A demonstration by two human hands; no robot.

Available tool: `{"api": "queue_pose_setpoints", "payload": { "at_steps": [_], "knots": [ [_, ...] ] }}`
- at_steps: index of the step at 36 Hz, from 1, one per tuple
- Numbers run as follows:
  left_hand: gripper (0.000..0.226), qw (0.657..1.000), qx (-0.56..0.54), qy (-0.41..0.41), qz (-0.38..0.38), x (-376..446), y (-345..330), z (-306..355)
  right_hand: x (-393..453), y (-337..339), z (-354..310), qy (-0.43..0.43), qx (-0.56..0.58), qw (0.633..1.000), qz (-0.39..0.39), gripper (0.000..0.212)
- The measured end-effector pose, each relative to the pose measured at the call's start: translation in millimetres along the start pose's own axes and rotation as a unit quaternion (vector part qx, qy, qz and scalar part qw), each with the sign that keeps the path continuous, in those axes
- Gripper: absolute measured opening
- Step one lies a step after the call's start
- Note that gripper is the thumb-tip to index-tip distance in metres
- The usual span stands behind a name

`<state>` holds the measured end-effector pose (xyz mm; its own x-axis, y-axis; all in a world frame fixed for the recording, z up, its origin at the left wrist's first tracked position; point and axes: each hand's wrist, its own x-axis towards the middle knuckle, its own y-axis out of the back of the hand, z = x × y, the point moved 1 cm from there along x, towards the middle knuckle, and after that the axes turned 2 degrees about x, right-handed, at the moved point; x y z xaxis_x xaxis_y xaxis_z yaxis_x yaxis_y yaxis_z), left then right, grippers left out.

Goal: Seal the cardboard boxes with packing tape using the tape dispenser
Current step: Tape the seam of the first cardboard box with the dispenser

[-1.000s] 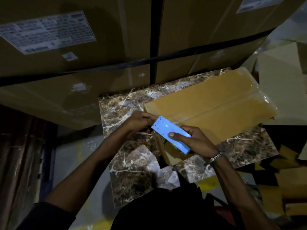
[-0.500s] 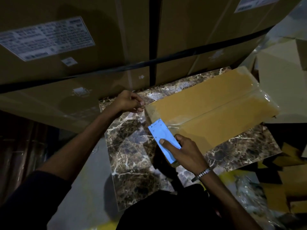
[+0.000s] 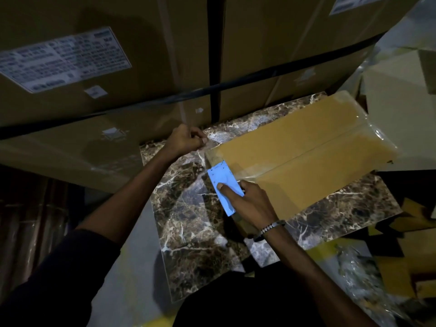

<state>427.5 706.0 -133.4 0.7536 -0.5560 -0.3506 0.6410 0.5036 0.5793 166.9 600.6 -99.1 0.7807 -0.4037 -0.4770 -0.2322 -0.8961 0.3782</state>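
Note:
A flat cardboard box (image 3: pixel 306 147) lies on a dark marble slab (image 3: pixel 188 223), with clear tape shining along its centre seam and far end. My right hand (image 3: pixel 250 204) grips a light-blue tape dispenser (image 3: pixel 224 185) at the box's near left end, index finger laid along its top. My left hand (image 3: pixel 186 140) is raised beyond the box's near corner, its fingertips pinching a strip of clear tape (image 3: pixel 203 149) that runs down toward the dispenser.
Large stacked cartons (image 3: pixel 141 67) with white labels and black straps stand right behind the slab. A pale box (image 3: pixel 396 119) is at the right. Cardboard scraps and crumpled plastic (image 3: pixel 377 267) cover the floor at the lower right.
My left hand rose from beside the dispenser up and away past the box corner, drawing tape out. The dispenser slid a little toward the box's end.

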Motion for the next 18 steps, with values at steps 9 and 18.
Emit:
{"api": "queue_pose_setpoints", "payload": {
  "at_steps": [9,18],
  "knots": [
    [0.012,0.964,-0.2,0.173,-0.014,-0.9,-42.5,-27.6,22.6,6.2,-8.9,-0.042,-0.033,0.998,-0.011,0.06],
    [0.022,0.966,-0.205,0.093,0.124,-21.1,-65.9,-66.3,26.6,6.0,-18.5,-0.054,-0.051,0.997,-0.014,0.06]
  ]
}}
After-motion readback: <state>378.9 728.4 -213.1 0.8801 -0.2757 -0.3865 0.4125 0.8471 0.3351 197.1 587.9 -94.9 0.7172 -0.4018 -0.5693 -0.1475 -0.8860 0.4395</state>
